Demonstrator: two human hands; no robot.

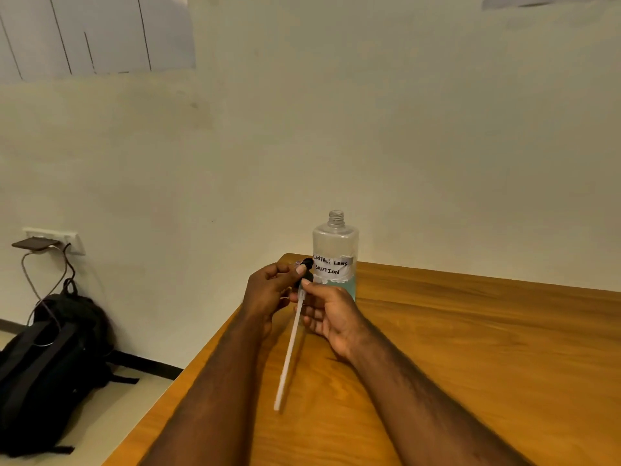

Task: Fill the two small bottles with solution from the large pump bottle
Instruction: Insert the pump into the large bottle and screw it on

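Table: we're at a wooden table (470,348) shoved up against a plain cream wall (369,129), looking down over one corner of it.
Bottle: our large pump bottle (335,240) stands upright near the table's far edge, just behind both hands. It's clear plastic with a bare threaded neck, open at the top, and a bit of bluish liquid sits low inside.
Label: white label (332,266) on the front, handwritten "CONTACT LENS SOLUTION".
Pump: the black pump head (307,264) is off the bottle and held up in front of the label.
Tube: a white dip tube (287,358) runs from the head down and toward us at a slant, with its free end over the tabletop. Can't tell if the tip touches the wood.
Left hand: our left hand (268,290) is curled round the pump head, thumb on top.
Right hand: our right hand (331,314) pinches the tube right under the head with thumb and forefinger, the other fingers loosely bent.
Floor: a black backpack (50,364) slumps against the wall, well off to the left.
Socket: a socket plate (72,242) above it has a phone (35,244) resting on top and a cable (30,280) hanging down.
Wall, top left: paper sheets (94,31) with dark lines on them.
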